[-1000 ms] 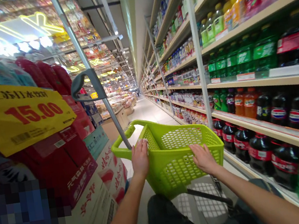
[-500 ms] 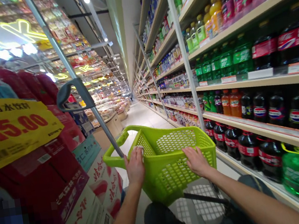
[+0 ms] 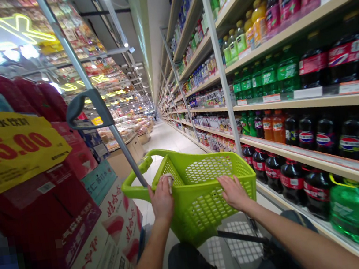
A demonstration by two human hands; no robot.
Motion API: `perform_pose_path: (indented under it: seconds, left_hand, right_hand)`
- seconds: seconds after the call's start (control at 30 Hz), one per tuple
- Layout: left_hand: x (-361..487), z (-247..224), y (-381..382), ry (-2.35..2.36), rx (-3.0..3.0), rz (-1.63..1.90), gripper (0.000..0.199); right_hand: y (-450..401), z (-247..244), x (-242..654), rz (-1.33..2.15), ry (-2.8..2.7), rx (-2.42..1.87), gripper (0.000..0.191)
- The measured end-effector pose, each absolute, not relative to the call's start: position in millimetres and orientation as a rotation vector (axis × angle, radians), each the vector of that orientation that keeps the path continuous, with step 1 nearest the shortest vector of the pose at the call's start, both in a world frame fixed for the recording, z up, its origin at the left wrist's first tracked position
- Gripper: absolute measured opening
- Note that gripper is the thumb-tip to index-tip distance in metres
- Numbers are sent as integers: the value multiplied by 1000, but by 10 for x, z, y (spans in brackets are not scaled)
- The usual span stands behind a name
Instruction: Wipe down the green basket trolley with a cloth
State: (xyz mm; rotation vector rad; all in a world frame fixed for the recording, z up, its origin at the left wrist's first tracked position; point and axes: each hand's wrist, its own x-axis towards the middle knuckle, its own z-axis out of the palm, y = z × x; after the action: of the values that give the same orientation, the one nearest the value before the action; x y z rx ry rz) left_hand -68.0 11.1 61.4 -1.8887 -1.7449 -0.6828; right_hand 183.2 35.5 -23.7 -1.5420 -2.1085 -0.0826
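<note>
A bright green perforated shopping basket point(image 3: 221, 191) stands in front of me, above my dark-trousered legs. My left hand point(image 3: 162, 199) is closed at its near-left corner, with a crumpled whitish cloth point(image 3: 168, 179) showing at the fingertips against the rim. My right hand point(image 3: 234, 192) is curled over the near rim, further right, its fingers hooked inside. A metal pole point(image 3: 123, 147) with a grey loop handle point(image 3: 87, 109) slants down to the basket's left end, close to my left fingers.
Shelves point(image 3: 295, 101) of bottled soft drinks line the right side. Stacked drink cartons point(image 3: 40, 216) stand close on the left beneath a yellow price sign point(image 3: 14, 148). A tiled aisle point(image 3: 163, 137) runs ahead between them, past display counters point(image 3: 124, 153).
The shelves, cartons and sign have shifted slightly left in view, and the basket a little too. Both hands keep nearly the same places on the basket.
</note>
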Motion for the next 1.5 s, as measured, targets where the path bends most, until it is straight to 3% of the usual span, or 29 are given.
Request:
perform_pose_path:
  seconds: [0.2, 0.43, 0.67, 1.0, 1.17, 1.3, 1.5]
  left_hand:
    - [-245, 392, 198, -1513, -2211, -649, 43]
    - [-735, 680, 181, -1733, -1843, -712, 42]
    - [-88, 333, 241, -1469, -2265, -529, 40]
    - [-508, 619, 160, -1719, -2043, -728, 41]
    - [89, 376, 250, -1719, -2422, -693, 50]
    - [1, 483, 249, -1737, -2469, -530, 46]
    - [-478, 661, 169, -1768, -2168, -434, 39]
  right_hand:
    - [358, -214, 1870, -58, -2157, -1550, 59]
    - [360, -171, 1884, -21, -2106, -1559, 58]
    - [394, -186, 1917, 10, -2105, -1535, 62]
    - [351, -168, 1900, 35, -2009, -1527, 57]
    - [336, -58, 1591, 55, -2055, -1220, 64]
    - [402, 7, 1226, 96, -2038, -1030, 71]
    - [543, 109, 789, 71, -2011, -1117, 41]
